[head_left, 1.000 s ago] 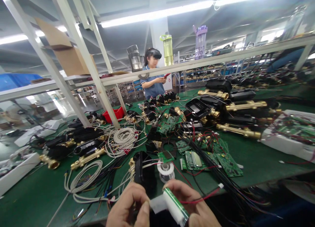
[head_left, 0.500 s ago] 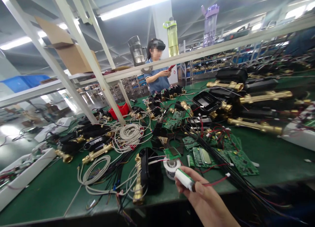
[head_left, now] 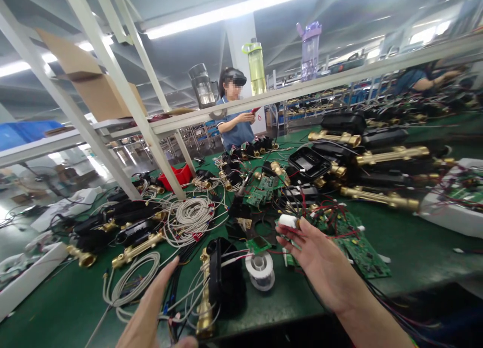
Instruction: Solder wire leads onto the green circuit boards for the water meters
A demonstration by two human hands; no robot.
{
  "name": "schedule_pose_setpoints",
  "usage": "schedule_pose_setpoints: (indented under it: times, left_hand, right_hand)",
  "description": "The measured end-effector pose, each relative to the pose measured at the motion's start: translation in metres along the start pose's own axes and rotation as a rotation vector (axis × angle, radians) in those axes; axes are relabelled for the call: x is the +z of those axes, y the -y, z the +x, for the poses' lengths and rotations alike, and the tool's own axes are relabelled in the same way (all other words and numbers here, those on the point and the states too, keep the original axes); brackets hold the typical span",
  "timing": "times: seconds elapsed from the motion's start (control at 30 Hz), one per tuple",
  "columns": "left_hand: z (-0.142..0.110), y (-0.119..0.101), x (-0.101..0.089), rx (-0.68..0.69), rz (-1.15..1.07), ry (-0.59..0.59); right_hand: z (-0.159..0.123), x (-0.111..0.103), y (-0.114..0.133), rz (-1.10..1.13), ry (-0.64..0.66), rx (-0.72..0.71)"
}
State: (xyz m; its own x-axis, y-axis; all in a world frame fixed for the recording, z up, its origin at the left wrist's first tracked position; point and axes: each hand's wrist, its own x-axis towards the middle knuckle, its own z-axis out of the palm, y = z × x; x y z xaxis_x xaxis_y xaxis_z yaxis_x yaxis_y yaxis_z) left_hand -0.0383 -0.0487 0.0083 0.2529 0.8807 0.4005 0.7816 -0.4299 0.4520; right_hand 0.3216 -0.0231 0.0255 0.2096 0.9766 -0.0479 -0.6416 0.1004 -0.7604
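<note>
My right hand (head_left: 320,260) is over the middle of the bench, its fingers stretched round a white cylindrical battery (head_left: 289,221) between thumb and fingertips. How firmly it grips is hard to see. My left hand (head_left: 145,315) enters at the lower left, partly out of frame, fingers apart and holding nothing. Between the hands stand a black-housed meter (head_left: 226,272) with a brass pipe body (head_left: 205,307) and a white spool of wire (head_left: 260,271). A small green circuit board (head_left: 258,244) on wires lies by the spool.
Coiled grey cables (head_left: 194,214) lie left of centre; green circuit boards (head_left: 362,252) and brass-bodied meters (head_left: 381,198) lie to the right. White foam trays (head_left: 453,207) flank the bench. A shelf (head_left: 234,106) with bottles crosses above. A co-worker (head_left: 236,129) stands beyond, holding something red.
My right hand has moved forward over the bench with the battery, away from the spool. My left hand has come into view at the lower left. The view has shifted slightly.
</note>
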Motion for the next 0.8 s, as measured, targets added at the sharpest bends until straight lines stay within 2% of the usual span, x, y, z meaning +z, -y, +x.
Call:
schedule_pose_setpoints:
  times: [0.07,0.17,0.27,0.33,0.43,0.57,0.7,0.8]
  left_hand:
    - [0.039,-0.017,0.011,0.080,-0.015,0.182]
    - [0.084,-0.040,0.028,0.095,-0.021,0.467]
    - [0.105,-0.050,0.039,0.019,0.047,0.669]
    - [0.109,-0.049,0.043,-0.025,0.087,0.696]
    - [0.105,-0.044,0.047,-0.021,0.064,0.636]
    - [0.090,-0.030,0.053,0.066,0.045,0.460]
    - [0.065,-0.017,0.053,0.266,0.096,0.173]
    - [0.044,-0.013,0.051,0.427,0.116,-0.088]
  right_hand:
    - [0.015,0.008,0.001,-0.058,-0.006,0.062]
    - [0.040,0.015,-0.006,-0.163,-0.030,0.209]
    - [0.058,0.019,-0.018,-0.174,-0.050,0.327]
    - [0.064,0.021,-0.023,-0.147,-0.058,0.352]
    - [0.064,0.022,-0.025,-0.083,-0.091,0.336]
    - [0.054,0.026,-0.016,0.021,-0.109,0.294]
    - [0.025,0.036,-0.003,0.113,-0.004,0.305]
    - [-0.010,0.045,-0.005,0.153,0.169,0.379]
